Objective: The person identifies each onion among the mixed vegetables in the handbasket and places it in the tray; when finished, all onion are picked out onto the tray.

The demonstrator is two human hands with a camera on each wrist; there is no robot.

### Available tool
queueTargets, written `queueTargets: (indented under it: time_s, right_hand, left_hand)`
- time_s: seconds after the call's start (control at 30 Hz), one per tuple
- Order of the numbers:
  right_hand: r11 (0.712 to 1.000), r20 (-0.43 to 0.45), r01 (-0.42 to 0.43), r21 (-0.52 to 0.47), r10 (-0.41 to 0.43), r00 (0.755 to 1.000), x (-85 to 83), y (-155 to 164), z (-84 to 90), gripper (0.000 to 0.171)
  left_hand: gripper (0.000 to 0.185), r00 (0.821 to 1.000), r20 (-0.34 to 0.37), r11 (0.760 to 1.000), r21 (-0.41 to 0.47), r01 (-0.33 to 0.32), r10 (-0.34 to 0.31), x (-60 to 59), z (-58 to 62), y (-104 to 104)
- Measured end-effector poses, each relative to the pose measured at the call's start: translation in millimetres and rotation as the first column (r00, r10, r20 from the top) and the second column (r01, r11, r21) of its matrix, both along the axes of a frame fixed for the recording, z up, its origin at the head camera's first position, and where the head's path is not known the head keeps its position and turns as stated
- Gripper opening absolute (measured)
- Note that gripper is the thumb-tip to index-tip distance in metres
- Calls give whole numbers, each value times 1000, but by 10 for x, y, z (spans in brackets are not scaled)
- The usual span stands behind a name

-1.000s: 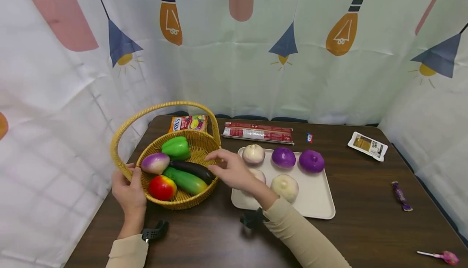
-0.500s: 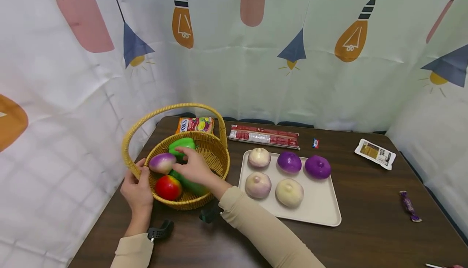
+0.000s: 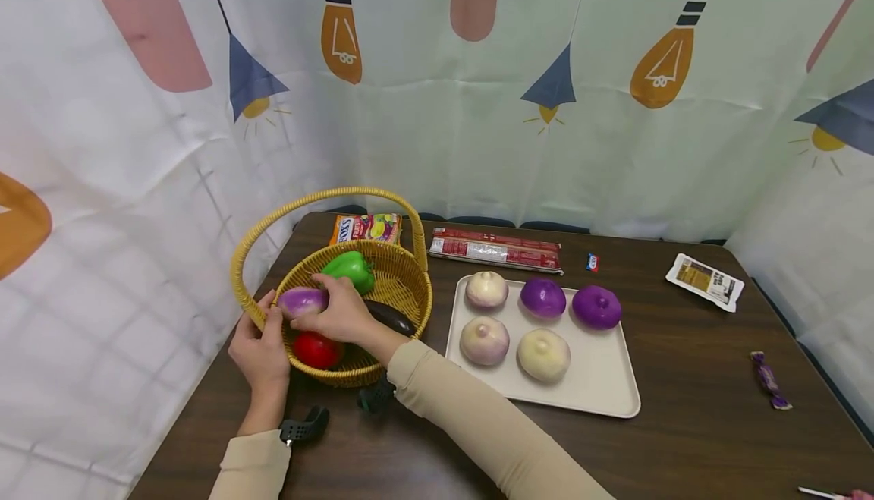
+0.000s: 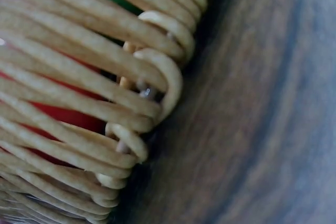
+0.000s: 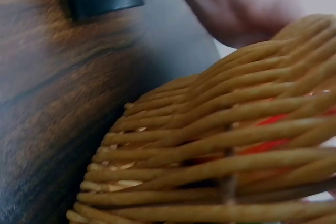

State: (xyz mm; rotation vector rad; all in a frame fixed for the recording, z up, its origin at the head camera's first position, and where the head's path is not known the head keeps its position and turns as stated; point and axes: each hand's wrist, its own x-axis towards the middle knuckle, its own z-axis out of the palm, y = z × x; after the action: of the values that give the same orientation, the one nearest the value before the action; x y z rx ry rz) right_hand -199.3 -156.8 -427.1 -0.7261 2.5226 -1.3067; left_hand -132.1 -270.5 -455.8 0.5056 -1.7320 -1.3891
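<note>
A woven yellow basket (image 3: 403, 287) with a tall hoop handle stands at the table's left. In it lie a green pepper (image 3: 350, 269), a dark eggplant (image 3: 391, 317) and a red fruit (image 3: 318, 350). My right hand (image 3: 319, 305) reaches into the basket and grips a purple-and-white onion (image 3: 298, 301) near the left rim. My left hand (image 3: 268, 327) holds the basket's left rim, thumb on top. The left wrist view shows only the basket's weave (image 4: 105, 93), with red behind it. The right wrist view shows the weave (image 5: 220, 150) from outside.
A cream tray (image 3: 601, 386) right of the basket carries several white and purple onions. Behind lie a candy bag (image 3: 365, 228), a long red packet (image 3: 495, 250) and a small wrapped sweet (image 3: 592, 262). A white sachet (image 3: 705, 281) and a purple candy (image 3: 771, 381) lie at the right.
My right hand moved from the tray's edge leftward into the basket and closed on the purple-and-white onion. The left hand stayed on the rim.
</note>
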Motion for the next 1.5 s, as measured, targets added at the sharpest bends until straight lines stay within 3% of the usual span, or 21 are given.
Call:
queueTargets:
  time_s: [0.13, 0.23, 0.4, 0.57, 0.67, 0.87, 1.1, 1.23, 1.5]
  right_hand:
    - [998, -29, -58, 40, 59, 998, 8, 5, 13, 71]
    - [998, -54, -53, 28, 55, 997, 18, 26, 14, 65]
    - [994, -26, 17, -104, -19, 999, 68, 202, 42, 66]
    - [967, -20, 33, -251, -39, 999, 113, 650, 151, 68]
    - [939, -2, 46, -341, -50, 999, 166, 997, 215, 67]
    - [841, 93, 67, -537, -20, 995, 269, 1751, 222, 69]
    - [841, 86, 174, -513, -151, 985, 332, 2574, 162, 72]
    - [829, 110, 291, -478, -272, 956, 396, 2972, 98, 71]
    - [839, 140, 395, -374, -371, 918, 600, 3581, 6, 62]
  left_hand:
    - [28, 1000, 8, 1000, -2, -10, 10, -30, -38, -23]
    - [27, 1000, 16, 1000, -10, -17, 17, -49, -82, -40]
    - [25, 997, 48, 998, -33, -60, 62, -37, -117, -48]
    - [26, 997, 46, 997, -38, -61, 63, -28, -105, -75]
    - [26, 998, 26, 998, -37, -54, 55, -39, -90, -86]
    - [26, 999, 11, 998, -23, -52, 52, -53, -65, -63]
    - [26, 998, 20, 999, -2, -54, 54, -47, -94, -41]
    - [26, 999, 16, 999, -1, -37, 37, -54, -127, -54]
    - [26, 999, -2, 999, 9, -32, 33, -64, -137, -70]
